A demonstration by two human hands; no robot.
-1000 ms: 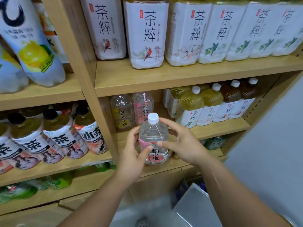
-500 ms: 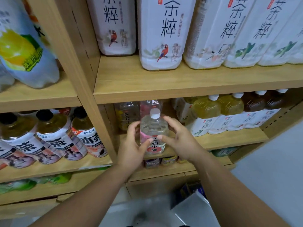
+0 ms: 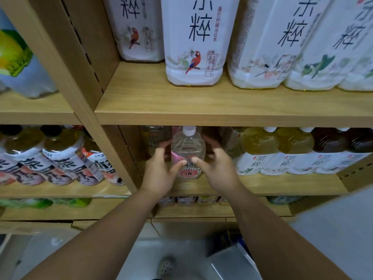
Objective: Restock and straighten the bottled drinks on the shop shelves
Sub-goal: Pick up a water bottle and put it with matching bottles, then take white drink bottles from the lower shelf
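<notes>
Nearest the camera, two bare forearms reach forward and up from the bottom of the view. The left hand (image 3: 159,174) and right hand (image 3: 219,170) sit either side of a small clear bottle (image 3: 187,153), fingers spread and curled, both thumbs touching its pink and red label; whether the fingers press on its sides cannot be told. The bottle stands upright with a white cap, near the front edge of the middle wooden shelf (image 3: 282,184). Just behind it, in shadow, stand two similar clear bottles (image 3: 154,138). To its right is a row of yellow and brown tea bottles (image 3: 292,152). To its left, past an upright board, stand black-capped tea bottles (image 3: 60,156). On the shelf above stand large white-labelled bottles (image 3: 194,40).
</notes>
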